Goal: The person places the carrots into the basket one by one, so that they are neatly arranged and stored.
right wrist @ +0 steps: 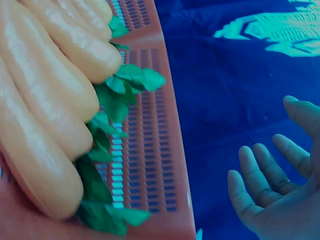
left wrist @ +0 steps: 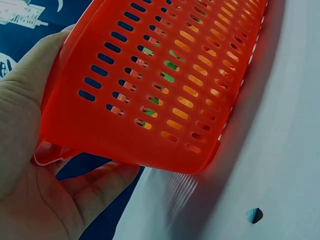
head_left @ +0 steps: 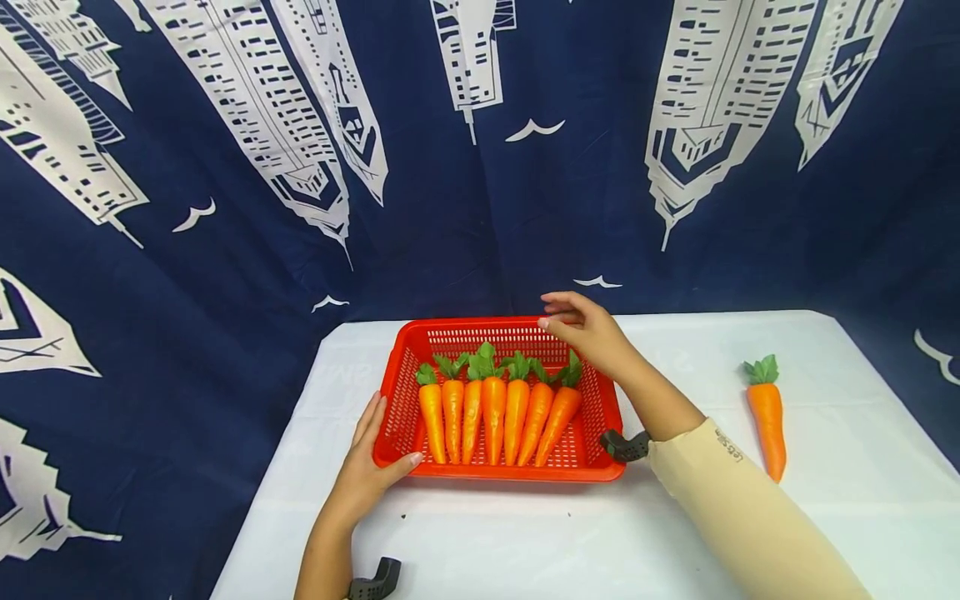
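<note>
A red plastic basket [head_left: 517, 473] with slotted walls stands on the table. Inside it several orange carrots [head_left: 493, 417] lie side by side, their green leaves toward the back. My left hand [head_left: 363, 479] grips the front left corner, thumb at the near rim and fingers along the outer left side; the left wrist view shows the basket's slotted wall [left wrist: 110, 140] close by. Over the back right corner is my right hand [head_left: 596, 337], fingers loosely bent and holding nothing. In the right wrist view that hand [right wrist: 280, 200] appears apart from the carrots [right wrist: 40, 155].
A single carrot [head_left: 767, 425] with green leaves lies on the white table [head_left: 525, 542], right of the basket. Behind the table hangs a dark blue cloth [head_left: 480, 225] with white building prints. A small dark speck [left wrist: 254, 215] marks the tabletop near the basket's front.
</note>
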`<state>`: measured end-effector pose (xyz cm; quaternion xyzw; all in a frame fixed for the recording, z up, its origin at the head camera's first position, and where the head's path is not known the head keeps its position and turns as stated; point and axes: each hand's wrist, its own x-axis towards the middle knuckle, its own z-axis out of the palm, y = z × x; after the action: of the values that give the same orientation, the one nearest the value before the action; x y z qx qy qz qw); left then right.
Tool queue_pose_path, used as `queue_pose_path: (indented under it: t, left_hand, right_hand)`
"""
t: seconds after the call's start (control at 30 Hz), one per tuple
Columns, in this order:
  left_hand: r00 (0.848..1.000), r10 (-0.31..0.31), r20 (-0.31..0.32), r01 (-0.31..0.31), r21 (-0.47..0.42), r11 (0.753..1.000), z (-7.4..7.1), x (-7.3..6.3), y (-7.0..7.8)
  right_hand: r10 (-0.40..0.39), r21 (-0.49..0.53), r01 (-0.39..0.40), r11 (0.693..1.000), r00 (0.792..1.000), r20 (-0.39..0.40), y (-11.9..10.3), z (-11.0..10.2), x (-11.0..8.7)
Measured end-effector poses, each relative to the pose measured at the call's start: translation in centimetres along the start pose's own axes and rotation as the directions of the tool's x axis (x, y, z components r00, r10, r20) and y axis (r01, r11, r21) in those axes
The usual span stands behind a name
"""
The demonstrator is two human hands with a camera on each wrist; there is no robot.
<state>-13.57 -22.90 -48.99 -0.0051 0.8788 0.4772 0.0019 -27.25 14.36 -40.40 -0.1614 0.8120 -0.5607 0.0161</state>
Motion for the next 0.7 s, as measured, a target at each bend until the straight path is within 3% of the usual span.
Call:
queue_pose_path:
  t: [0.47,0.7]
  left_hand:
    - [1.0,0.005,-0.003,-0.005,-0.016,1.0,0.1,-0.1,0.0]
    - [1.0,0.005,-0.007,-0.005,-0.016,1.0,0.0,0.0,0.1]
  right_hand:
    - [0.035,-0.082,-0.046,0.996,0.991,-0.131,2.8,-5.3,-2.4]
    - [0.117,-0.139,-0.139,0.981,0.981,-0.155,4.5,-7.9,-4.3]
